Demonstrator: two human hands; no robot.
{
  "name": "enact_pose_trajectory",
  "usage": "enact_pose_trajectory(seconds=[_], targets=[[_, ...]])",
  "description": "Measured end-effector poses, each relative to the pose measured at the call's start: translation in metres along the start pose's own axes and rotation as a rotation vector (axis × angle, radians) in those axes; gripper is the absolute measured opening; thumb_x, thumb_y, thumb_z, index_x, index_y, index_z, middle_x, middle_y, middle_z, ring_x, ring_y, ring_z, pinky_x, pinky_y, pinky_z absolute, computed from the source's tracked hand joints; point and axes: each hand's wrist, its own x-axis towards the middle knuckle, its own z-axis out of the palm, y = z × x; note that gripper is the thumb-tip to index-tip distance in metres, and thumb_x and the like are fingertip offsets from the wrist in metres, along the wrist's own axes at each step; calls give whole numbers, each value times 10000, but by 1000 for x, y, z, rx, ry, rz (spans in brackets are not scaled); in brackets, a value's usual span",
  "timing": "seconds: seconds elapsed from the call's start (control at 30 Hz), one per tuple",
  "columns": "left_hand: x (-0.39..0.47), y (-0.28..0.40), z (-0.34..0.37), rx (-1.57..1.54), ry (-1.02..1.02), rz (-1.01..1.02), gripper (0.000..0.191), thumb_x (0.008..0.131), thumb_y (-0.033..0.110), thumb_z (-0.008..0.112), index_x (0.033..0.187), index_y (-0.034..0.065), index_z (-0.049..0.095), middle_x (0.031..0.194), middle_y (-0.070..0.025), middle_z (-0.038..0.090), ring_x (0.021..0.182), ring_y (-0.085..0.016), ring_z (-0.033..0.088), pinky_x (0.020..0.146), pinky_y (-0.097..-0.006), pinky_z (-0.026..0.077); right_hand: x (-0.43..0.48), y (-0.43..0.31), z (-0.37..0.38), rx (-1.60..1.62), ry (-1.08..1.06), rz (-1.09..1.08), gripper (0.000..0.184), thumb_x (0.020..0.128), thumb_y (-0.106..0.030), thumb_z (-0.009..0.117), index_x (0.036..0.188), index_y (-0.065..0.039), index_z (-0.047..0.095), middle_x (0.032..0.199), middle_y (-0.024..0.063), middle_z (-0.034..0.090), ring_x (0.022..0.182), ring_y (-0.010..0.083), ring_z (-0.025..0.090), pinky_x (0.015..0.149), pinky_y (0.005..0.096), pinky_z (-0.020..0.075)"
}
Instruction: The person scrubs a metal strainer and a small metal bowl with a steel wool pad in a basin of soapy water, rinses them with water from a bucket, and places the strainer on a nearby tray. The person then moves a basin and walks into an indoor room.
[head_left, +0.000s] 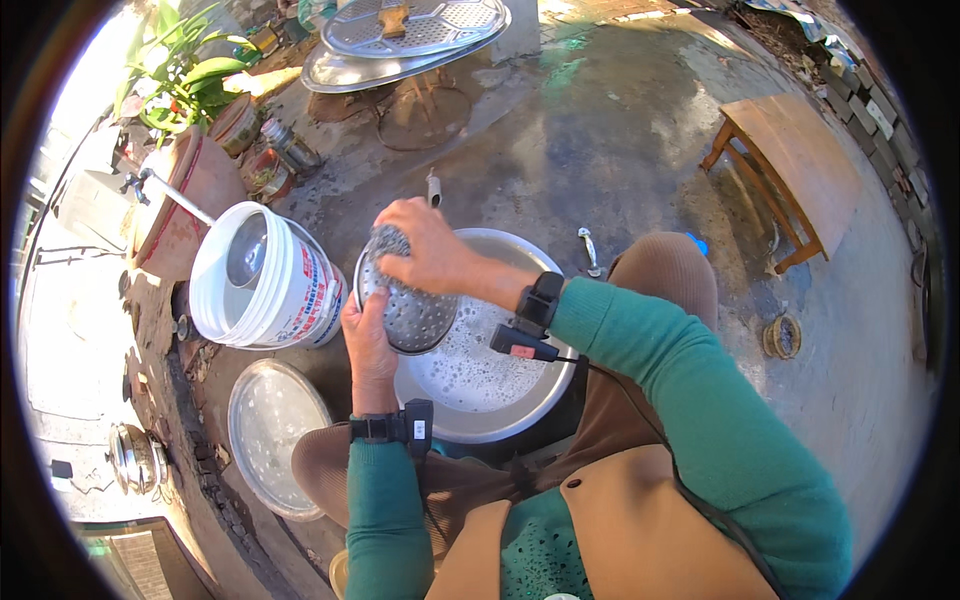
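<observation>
My left hand (371, 341) grips the near left edge of a round perforated metal steamer plate (420, 319), which is tilted over a wide metal basin (559, 390). Soapy water with bubbles (472, 356) fills part of the basin. In my right hand (431, 251) is a grey metal scouring pad (390, 241), pressed on the upper part of the plate. The plate's far edge is partly hidden by my right hand.
Left of the basin stands a white plastic bucket (300, 300); nearer lies a round metal lid (277, 442). Large perforated trays (442, 30) rest on a stand ahead. A wooden stool (795, 157) is at the right, and a small metal handle (589, 251) lies beyond the basin.
</observation>
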Motion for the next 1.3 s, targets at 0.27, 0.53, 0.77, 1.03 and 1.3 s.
enact_pose_trajectory(seconds=[0.27, 0.53, 0.77, 1.03, 1.3], targets=[[1, -14, 16, 88, 39, -45, 328, 1017, 184, 575, 1278, -15, 589, 1141, -106, 675, 999, -177, 670, 875, -348, 553, -9, 29, -10, 13, 153, 325, 481, 745, -287, 709, 1024, 103, 667, 1128, 231, 622, 1159, 382, 525, 1007, 486, 410], [5, -17, 11, 169, 89, -67, 384, 1028, 244, 573, 1296, -30, 574, 1168, -129, 662, 1000, -202, 671, 876, -344, 555, -16, 36, 2, -3, 216, 393, 427, 790, -291, 676, 960, 100, 688, 1110, 246, 626, 1155, 403, 528, 980, 503, 422], [3, -18, 8, 156, 79, -82, 366, 1027, 238, 570, 1283, -23, 581, 1137, -116, 669, 975, -187, 668, 848, -338, 551, -18, 41, -1, -52, 234, 363, 447, 779, -291, 687, 1000, 97, 671, 1119, 224, 622, 1156, 382, 523, 986, 497, 409], [2, -25, 9, 204, -21, 5, 370, 1024, 243, 569, 1268, -32, 604, 1128, -103, 681, 977, -174, 668, 872, -329, 539, -23, 31, 3, -12, 33, 41, 455, 772, -298, 700, 1014, 86, 668, 1119, 209, 623, 1173, 361, 515, 986, 488, 405], [7, -30, 5, 233, 7, -19, 348, 1026, 209, 555, 1265, -39, 602, 1157, -96, 667, 1001, -171, 647, 882, -328, 520, -24, 19, 1, 22, -9, 168, 441, 761, -285, 688, 959, 109, 688, 1147, 236, 609, 1155, 378, 507, 990, 486, 403]])
